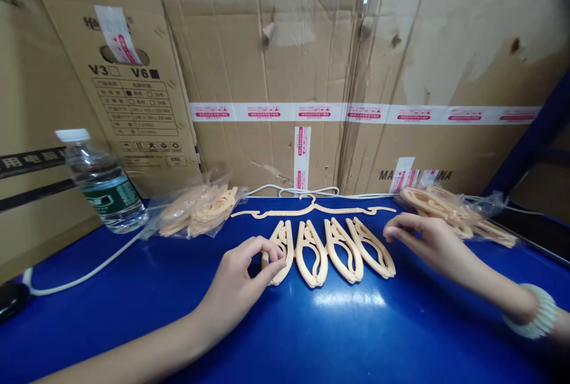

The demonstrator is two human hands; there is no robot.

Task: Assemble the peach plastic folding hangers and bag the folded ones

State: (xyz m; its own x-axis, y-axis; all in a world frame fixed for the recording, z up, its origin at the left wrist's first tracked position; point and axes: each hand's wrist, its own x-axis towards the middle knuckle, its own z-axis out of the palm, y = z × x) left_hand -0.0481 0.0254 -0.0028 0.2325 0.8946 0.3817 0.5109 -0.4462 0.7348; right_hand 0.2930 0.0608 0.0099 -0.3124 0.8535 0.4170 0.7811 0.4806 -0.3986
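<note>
- Being shown: one opened hanger (pixel 285 213) and four folded hangers (pixel 323 253).
- Left hand (pixel 243 268): whether anything is being gripped cannot be told.
- Right hand (pixel 430 238): being held loose, empty.

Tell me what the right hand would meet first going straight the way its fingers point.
Probably the rightmost folded hanger, though the open hanger lies close to that line and the height of the right hand is unclear.

It resembles a makeshift workshop station: taped cardboard (pixel 249 69) walls in a blue worktop (pixel 338 342) bearing matching folded hangers (pixel 323 252) and plastic bags (pixel 200 209) of more.
</note>
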